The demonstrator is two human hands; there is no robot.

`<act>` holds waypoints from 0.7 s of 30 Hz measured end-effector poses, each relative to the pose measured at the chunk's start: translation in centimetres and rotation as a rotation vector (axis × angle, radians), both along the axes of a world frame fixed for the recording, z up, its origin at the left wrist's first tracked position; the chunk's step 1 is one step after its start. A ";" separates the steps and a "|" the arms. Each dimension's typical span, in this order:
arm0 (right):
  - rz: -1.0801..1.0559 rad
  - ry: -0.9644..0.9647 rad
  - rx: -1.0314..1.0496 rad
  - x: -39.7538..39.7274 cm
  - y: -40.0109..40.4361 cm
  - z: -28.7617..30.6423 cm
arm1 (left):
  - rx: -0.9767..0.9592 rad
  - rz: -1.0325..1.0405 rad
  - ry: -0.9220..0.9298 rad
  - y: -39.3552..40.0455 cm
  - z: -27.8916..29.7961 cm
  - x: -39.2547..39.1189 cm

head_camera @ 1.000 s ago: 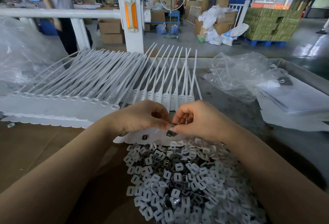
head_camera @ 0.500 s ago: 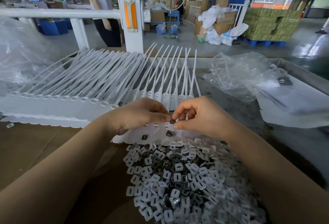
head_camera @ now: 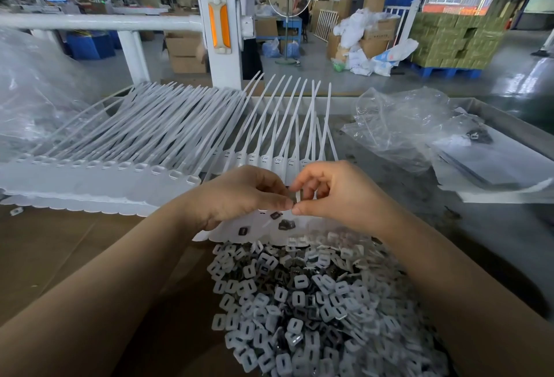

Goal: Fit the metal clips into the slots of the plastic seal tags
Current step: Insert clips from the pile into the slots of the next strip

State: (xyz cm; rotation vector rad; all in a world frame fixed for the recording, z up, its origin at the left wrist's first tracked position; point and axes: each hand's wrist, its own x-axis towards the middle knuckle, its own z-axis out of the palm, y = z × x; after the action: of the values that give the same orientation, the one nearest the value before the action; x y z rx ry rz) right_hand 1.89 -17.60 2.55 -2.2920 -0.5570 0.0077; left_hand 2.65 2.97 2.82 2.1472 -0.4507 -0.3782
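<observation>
Small dark metal clip at centre frame, pinched between left hand and right hand, fingertips meeting just above white seal tags. Could slip and vanish into clip pile below, or seat crooked if pushed in tilted. Clip mostly covered by fingers; target slot hidden behind hands; loose clips on tags nearby. Crumpled plastic bag at right on surface.
</observation>
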 end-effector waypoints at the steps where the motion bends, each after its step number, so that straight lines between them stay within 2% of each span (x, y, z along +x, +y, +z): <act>1: -0.045 0.008 -0.038 0.2 -0.1 -0.2 | -0.025 0.013 0.004 -0.1 0.0 0.0; 5: -0.324 0.015 -0.093 1.3 -0.9 -1.1 | -0.067 0.085 0.020 -0.8 0.0 0.2; 9: -0.461 0.151 0.110 2.0 -1.2 -1.5 | -0.060 0.121 0.058 -2.4 0.1 0.7; 14: -0.476 0.138 0.124 1.9 -1.1 -1.6 | 0.067 0.109 0.077 -4.4 0.5 1.4; 21: -0.442 0.140 0.134 1.5 -1.1 -1.4 | 0.112 0.133 0.132 -5.0 0.7 1.5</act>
State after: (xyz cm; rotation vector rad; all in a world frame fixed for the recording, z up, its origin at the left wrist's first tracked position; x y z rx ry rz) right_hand 3.39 -18.75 1.11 -2.2161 0.0268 -0.0815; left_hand 4.15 -1.99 3.50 2.2302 -0.2151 -0.4765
